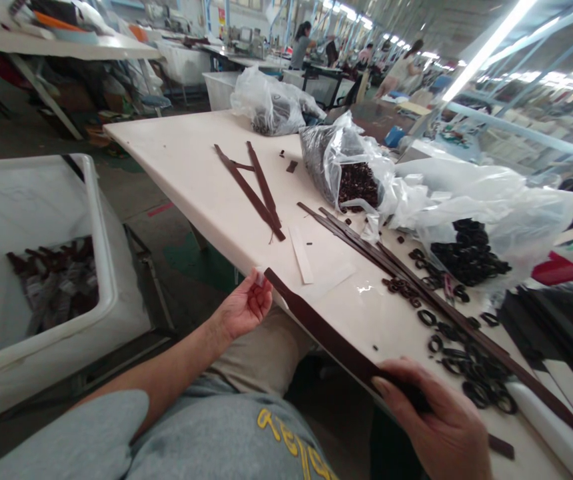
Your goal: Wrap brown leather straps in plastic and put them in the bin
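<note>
My right hand (431,420) is wrapped round a dark brown strap (324,327) that lies along the table's near edge, thumb on top. The strap's narrow far end points at my left hand (246,303). Its fingers are curled in a pinch beside that tip, with a small pale bit showing between them that I cannot make out. A white paper strip (300,255) lies beyond the strap. Farther off, two joined brown straps (249,187) form a narrow V. More long brown straps (416,293) run diagonally across the right side.
Loose black rings (451,357) and small brown loops (400,288) are scattered at the right. Clear plastic bags (316,157) of small parts stand along the table (181,153). At the left is a white bin (101,247) holding bundled straps. People (301,47) work farther back.
</note>
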### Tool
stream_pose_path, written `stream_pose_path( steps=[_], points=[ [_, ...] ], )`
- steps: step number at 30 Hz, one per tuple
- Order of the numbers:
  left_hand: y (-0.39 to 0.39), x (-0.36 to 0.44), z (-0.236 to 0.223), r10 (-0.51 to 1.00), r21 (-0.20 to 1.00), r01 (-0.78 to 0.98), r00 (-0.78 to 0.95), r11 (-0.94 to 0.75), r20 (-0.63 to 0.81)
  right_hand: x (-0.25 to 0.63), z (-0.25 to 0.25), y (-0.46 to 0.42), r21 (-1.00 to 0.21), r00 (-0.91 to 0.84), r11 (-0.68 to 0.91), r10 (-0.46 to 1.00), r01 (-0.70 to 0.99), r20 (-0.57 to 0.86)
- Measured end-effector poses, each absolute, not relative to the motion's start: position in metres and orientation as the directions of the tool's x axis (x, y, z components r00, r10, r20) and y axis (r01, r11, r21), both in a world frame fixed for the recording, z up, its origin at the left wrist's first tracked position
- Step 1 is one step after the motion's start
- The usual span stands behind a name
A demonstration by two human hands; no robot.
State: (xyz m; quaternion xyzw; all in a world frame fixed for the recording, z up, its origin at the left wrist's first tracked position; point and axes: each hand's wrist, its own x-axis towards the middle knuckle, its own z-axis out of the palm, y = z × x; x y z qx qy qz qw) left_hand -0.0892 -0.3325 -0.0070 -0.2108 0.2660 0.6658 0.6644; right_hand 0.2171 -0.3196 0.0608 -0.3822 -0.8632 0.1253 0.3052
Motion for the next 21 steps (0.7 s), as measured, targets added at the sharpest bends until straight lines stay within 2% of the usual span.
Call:
stream_pose_path(
  steps=[10,18,21],
  points=[
    [-0.333,-0.087,-0.006,0.769,0.133,-0.991,-0.068,0.022,-0.636,0.212,0.067,-0.321,-0.475,-0.554,0.681,0.731,0.558,0.398],
    [-0.348,-0.084,-0.014,0.767,0.359,-0.931,-0.183,0.066,-0.615,0.205,0.070,-0.328,-0.559,-0.519,0.544,0.826,0.626,0.222],
    [-0.359,-0.079,-0.017,0.757,0.399,-0.911,-0.188,0.104,-0.626,0.195,0.061,-0.335,-0.603,-0.508,0.491,0.846,0.629,0.159]
  ],
)
